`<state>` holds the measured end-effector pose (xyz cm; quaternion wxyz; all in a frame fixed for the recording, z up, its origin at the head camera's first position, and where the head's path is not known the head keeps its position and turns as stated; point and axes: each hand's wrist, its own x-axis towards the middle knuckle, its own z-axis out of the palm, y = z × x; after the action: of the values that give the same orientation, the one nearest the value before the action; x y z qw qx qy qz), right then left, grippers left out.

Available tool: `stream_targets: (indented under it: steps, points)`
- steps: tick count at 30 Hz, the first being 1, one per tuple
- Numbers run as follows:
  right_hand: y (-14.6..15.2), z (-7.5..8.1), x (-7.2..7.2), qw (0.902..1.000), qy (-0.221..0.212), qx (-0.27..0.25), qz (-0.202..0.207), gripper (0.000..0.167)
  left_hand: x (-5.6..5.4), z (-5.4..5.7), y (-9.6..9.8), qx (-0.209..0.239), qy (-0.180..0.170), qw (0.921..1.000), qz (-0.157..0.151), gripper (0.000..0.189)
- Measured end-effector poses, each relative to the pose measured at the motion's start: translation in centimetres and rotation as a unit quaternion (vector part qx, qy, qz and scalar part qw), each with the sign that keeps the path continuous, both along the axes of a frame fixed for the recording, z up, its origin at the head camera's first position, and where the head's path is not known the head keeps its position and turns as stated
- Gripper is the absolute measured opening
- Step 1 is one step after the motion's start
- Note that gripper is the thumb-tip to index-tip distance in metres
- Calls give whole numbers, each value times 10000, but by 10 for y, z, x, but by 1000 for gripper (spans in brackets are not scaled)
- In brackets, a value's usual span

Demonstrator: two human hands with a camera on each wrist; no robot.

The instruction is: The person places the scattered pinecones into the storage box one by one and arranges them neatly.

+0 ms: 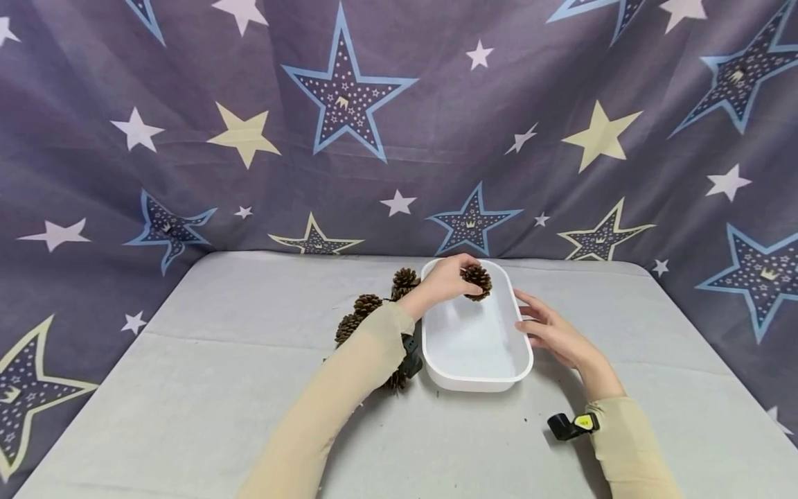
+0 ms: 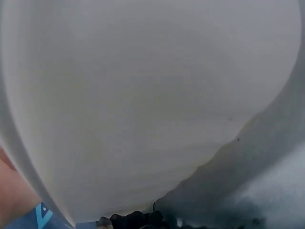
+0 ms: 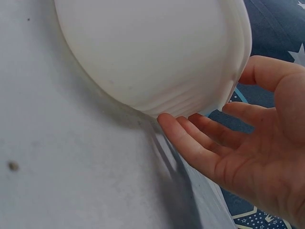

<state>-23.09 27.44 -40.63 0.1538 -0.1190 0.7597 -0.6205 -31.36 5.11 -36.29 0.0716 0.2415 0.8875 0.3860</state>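
Note:
In the head view my left hand (image 1: 445, 279) reaches over the left rim of a white rectangular tub (image 1: 476, 379). It holds a brown pine cone (image 1: 477, 282) between thumb and fingers, over the tub's far end. My right hand (image 1: 555, 334) is at the tub's right side, its loosely spread fingertips against the outer wall. The right wrist view shows that hand's fingers (image 3: 195, 148) right at the white wall, palm turned toward it. The tub's pale inside fills most of the left wrist view, with dark scales (image 2: 136, 220) at the lower edge.
Several more pine cones (image 1: 368, 305) lie left of the tub, partly hidden behind my left forearm. The table (image 1: 237, 388) has a light grey cloth. A star-patterned curtain (image 1: 399, 173) hangs right behind its far edge. Small dark crumbs lie near the tub.

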Motion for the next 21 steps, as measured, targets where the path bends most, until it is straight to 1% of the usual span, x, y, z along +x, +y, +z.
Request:
stream_targets:
  steps: [3, 7, 12, 16, 21]
  points:
    - [0, 0, 0, 10000, 20, 22, 14, 70, -1, -1, 2, -166, 11, 9998, -129, 53]
    - [1, 0, 0, 10000, 7, -42, 45, 70, -2, 1, 2, -404, 9, 9983, -416, 54]
    - [2, -1, -1, 9999, -16, -139, 32, 70, -6, 9, 2, -710, 82, 9952, -674, 54]
    - [2, 0, -2, 9999, -42, -142, 29, 70, -9, 14, 3, -848, 119, 9935, -751, 52]
    - [1, -2, -1, 9998, -64, -171, 34, 71, -12, 10, 7, -1003, 103, 9916, -813, 52]
